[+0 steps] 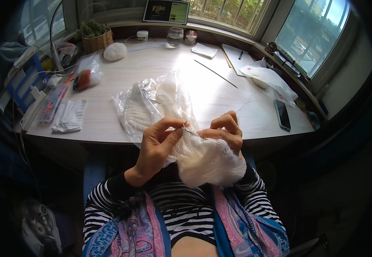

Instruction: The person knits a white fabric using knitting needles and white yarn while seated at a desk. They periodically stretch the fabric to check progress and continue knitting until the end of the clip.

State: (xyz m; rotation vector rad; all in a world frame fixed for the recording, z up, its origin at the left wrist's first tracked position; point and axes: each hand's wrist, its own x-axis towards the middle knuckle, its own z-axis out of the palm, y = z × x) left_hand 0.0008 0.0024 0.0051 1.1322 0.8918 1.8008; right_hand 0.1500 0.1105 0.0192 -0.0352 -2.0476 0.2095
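Note:
A fuzzy white knitted piece (pixel 210 163) hangs from a thin knitting needle (pixel 192 132) over my lap, just in front of the table edge. My left hand (pixel 155 144) pinches the needle's tip and the knitting's upper edge between thumb and fingers. On the other side, my right hand (pixel 226 131) has its fingers curled around the needle and the knitting's edge. A fine strand of yarn seems to run up from it. Behind my left hand lies a clear plastic bag (pixel 128 96) with more cream-white knitting (pixel 141 117) inside. The stitches themselves are too small to make out.
A long straight needle (pixel 216 74) lies across the table (pixel 99 115). At right are a smartphone (pixel 282 114), a white plastic bag (pixel 266 75) and a paper pad (pixel 237 57). A yarn ball (pixel 115 51), glass (pixel 175 37) and wicker basket (pixel 97 41) stand at the back.

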